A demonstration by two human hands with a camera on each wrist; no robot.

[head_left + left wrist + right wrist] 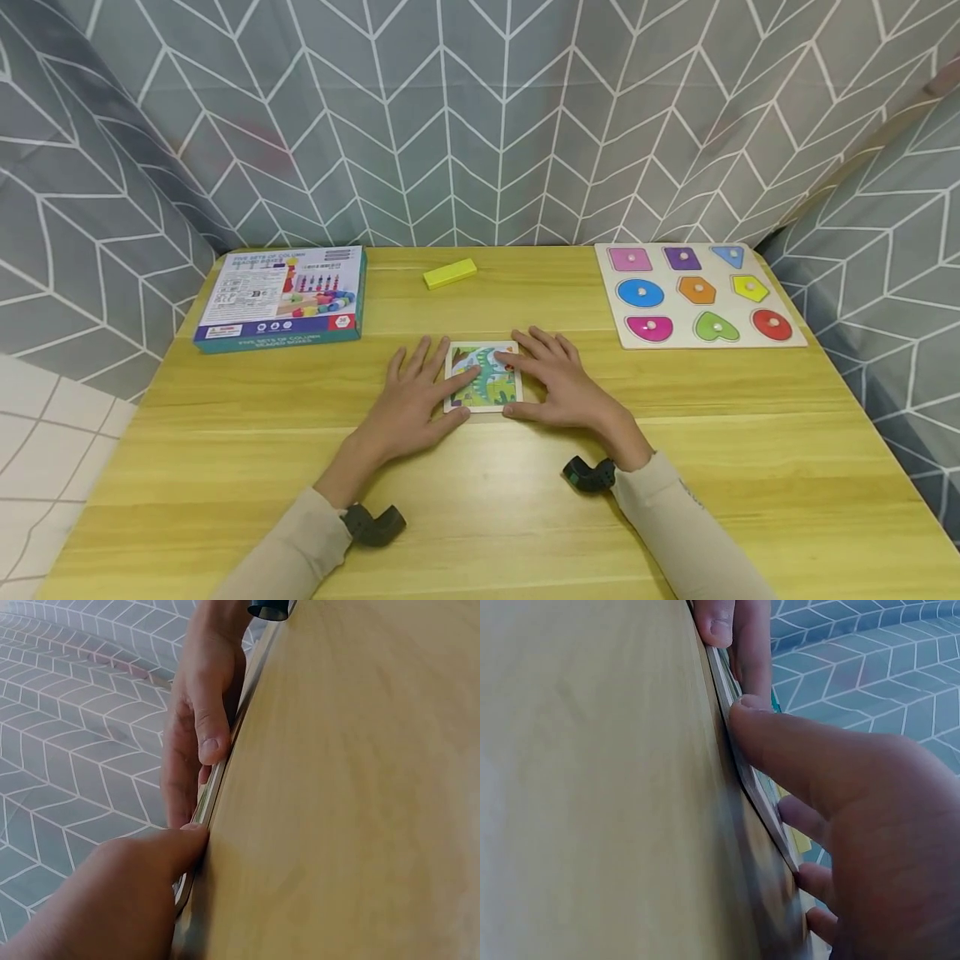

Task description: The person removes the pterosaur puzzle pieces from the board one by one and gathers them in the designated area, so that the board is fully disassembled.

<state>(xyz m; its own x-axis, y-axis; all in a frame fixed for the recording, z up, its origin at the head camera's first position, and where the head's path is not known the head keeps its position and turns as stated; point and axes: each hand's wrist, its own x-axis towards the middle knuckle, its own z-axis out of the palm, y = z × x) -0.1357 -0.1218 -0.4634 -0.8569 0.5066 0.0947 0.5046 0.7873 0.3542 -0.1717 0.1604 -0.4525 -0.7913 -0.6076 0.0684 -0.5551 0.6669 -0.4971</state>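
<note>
The box (281,297) reads "FIVE SETS OF COLUMN BEADED BOXES" — on top and front side.

From here I see the person's bare left hand (405,404) palm down, fingers (435,360) fanned between twelve and two o'clock, thumb (450,422) toward two. The bare right hand (564,387), also palm down, fans its fingers between nine and eleven. Forearms (347,473) in long beige fabric sleeves (288,542) reach in from seven and five.

The wood-grain table (480,508) carried four items: a dinosaur puzzle (489,390) near the middle, a yellow block (450,273), a boxed bead set (281,296) and a shape board (671,292).
</note>
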